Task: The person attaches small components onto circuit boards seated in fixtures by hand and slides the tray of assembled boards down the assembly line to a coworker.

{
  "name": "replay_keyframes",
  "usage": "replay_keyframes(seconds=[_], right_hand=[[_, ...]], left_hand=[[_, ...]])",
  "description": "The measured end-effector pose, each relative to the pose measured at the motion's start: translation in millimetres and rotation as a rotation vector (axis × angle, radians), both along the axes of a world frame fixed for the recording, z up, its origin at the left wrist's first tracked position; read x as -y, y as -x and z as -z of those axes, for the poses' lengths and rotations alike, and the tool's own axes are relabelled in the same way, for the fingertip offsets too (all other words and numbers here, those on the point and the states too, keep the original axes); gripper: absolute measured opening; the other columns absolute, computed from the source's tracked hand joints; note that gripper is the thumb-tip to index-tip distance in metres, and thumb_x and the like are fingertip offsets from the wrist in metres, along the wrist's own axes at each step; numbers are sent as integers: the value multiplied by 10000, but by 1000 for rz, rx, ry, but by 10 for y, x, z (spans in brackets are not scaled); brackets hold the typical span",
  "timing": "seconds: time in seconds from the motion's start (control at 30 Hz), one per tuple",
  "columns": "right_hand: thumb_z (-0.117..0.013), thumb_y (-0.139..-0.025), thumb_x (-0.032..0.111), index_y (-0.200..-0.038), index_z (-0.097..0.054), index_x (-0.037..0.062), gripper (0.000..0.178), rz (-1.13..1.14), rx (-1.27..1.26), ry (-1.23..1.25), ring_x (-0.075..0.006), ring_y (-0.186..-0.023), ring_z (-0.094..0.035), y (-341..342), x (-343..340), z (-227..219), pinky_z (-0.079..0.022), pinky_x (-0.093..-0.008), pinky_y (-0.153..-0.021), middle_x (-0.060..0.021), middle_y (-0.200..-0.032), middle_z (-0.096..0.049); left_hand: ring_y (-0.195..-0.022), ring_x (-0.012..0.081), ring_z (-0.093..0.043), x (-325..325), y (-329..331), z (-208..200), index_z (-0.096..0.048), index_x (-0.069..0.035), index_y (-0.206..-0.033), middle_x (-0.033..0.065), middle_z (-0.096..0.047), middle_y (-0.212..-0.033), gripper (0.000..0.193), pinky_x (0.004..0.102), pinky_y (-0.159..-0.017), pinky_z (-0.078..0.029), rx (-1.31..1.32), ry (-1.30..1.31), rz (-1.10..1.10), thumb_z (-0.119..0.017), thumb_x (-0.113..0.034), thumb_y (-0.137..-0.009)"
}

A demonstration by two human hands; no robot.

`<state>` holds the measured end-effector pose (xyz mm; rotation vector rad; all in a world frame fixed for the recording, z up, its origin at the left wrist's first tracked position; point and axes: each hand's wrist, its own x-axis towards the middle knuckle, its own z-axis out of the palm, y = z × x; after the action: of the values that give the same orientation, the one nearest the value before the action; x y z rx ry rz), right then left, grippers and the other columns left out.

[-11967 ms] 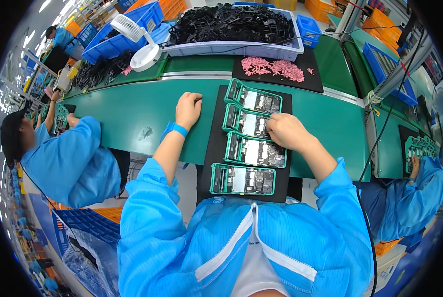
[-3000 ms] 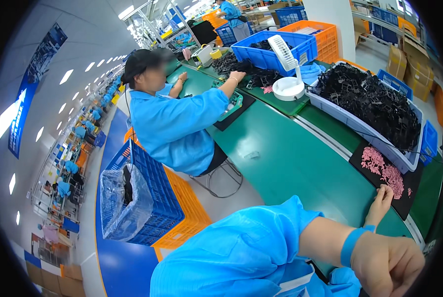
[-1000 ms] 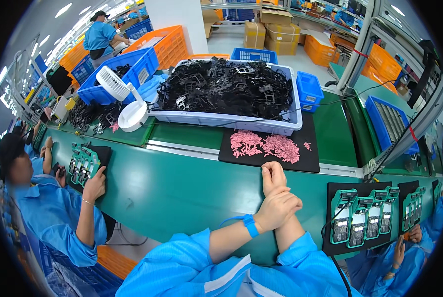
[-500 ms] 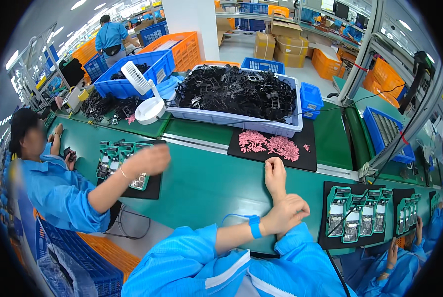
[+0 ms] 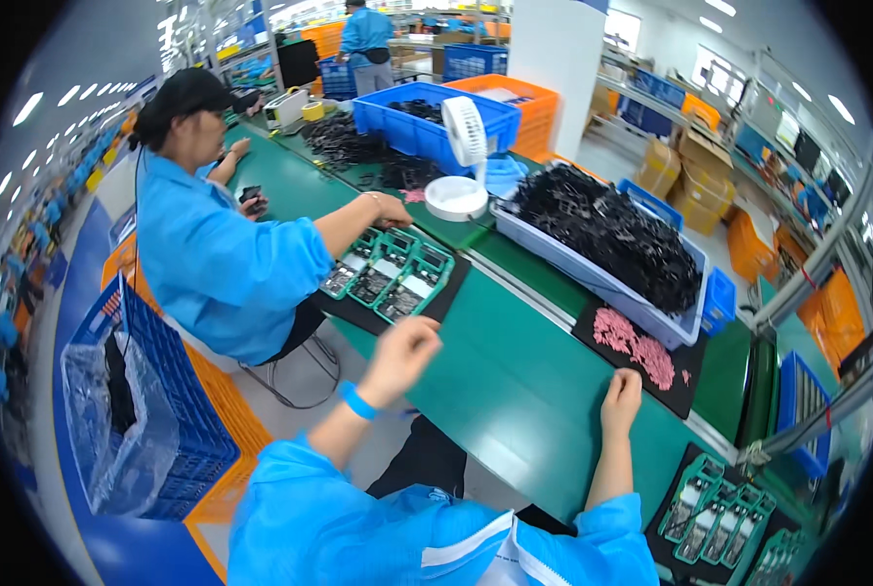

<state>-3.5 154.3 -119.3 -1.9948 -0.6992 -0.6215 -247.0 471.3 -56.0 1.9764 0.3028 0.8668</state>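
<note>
Black tray of green-framed boards lies on the green belt, long axis running away up-right. Left hand, loosely curled and holding nothing, reaches its near edge. Right hand rests flat beside pink parts.

Bright factory hall, blue floor

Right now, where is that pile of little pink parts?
The pink parts lie on a black mat on the green belt, just beyond the right hand and beside the grey tray.
</note>
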Motion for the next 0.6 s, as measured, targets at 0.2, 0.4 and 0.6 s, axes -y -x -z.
replay_keyframes(seconds=[0.2, 0.4, 0.6], right_hand=[[-513, -960, 95, -1025, -548, -6, 125, -494, -627, 0, -190, -890, -650, 606, -948, -85, -562, -296, -688, -111, -1025, -616], [-527, -960, 106, -1053, -542, -21, 158, -647, -1138, -84, -214, -1024, -597, 887, -2124, -160, -535, -346, -834, -118, -1077, -577], [-558, -934, 114, -945, -557, 27, 88, -513, -1113, 27, -136, -802, -565, 1034, -2721, -162, -532, -311, -745, -36, -887, -563]], left_hand=[[-912, 371, -622, -1831, 294, 635, -644, -50, -882, 186, -663, -909, 157, 441, -822, -476, -169, -152, -587, -658, -199, -832], [-813, 352, -641, -2705, -132, 849, -658, -62, -848, 136, -687, -832, 260, 430, -741, -485, -209, 40, -460, -590, -313, -855], [-761, 304, -669, -3184, -163, 858, -736, -144, -801, 107, -708, -830, 178, 403, -740, -511, -519, -13, -608, -646, -290, -756]])
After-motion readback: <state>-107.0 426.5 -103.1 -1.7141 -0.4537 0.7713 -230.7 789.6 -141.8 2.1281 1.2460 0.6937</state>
